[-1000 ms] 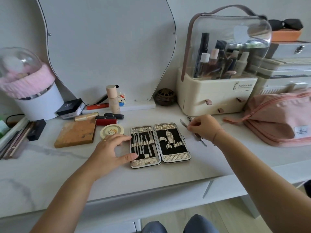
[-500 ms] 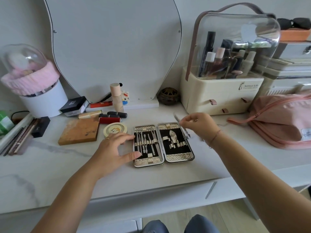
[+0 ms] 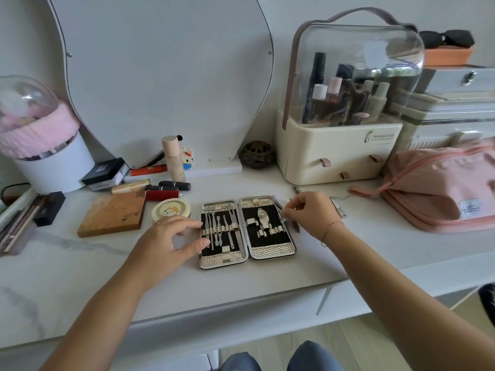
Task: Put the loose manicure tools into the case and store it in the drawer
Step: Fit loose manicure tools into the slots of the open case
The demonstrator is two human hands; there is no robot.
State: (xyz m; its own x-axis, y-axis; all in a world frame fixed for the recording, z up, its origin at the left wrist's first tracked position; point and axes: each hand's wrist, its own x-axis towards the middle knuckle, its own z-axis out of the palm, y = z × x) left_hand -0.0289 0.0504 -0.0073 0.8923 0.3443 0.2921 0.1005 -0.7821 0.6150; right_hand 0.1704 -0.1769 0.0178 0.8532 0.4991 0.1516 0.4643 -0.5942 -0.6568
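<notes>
On the white counter (image 3: 267, 277), straight in front of the person, the manicure case (image 3: 247, 257) lies open and flat. Its left half holds a row of slim tools in loops. Its right half holds one clipper and several bare loops. The left hand (image 3: 171, 236) rests at the case's left side with its fingers spread and relaxed, the thumb and fingertips touching the edge and nothing clasped in it. The right hand (image 3: 308, 212) sits just beside the case's upper right corner, its thumb and fingers pinched on a thin metal tool (image 3: 277, 202) that slants over that corner. A nail clipper (image 3: 338, 207) lies loose on the counter to the right of this hand, and another small metal tool (image 3: 296, 189) lies just behind it. Below the counter's front edge the drawer (image 3: 267, 309) is closed. A mirror (image 3: 160, 76) stands against the wall behind the case, with a cream organizer (image 3: 340, 159) and a pink bag (image 3: 442, 194) to the right. A round tin (image 3: 171, 208), a wooden block (image 3: 112, 215) and a red lipstick (image 3: 163, 195) sit to the left.
</notes>
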